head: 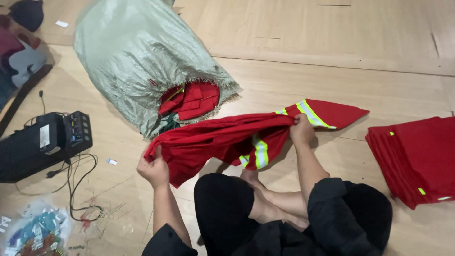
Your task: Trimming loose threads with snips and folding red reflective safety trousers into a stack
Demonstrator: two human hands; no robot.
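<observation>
one red garment (222, 137) (reflective stripes), left hand (154, 168) and right hand (302, 129) grip clamped on it, one sack (137, 52)

Matt red cloth garment (213, 140) with glossy reflective stripes; coarse woven plastic sack (137, 57); smooth wooden floor (332, 57).

Both arms are reaching forward, well apart; left hand (153, 169) and right hand (302, 129) are each clenching, fingers curled shut.
</observation>
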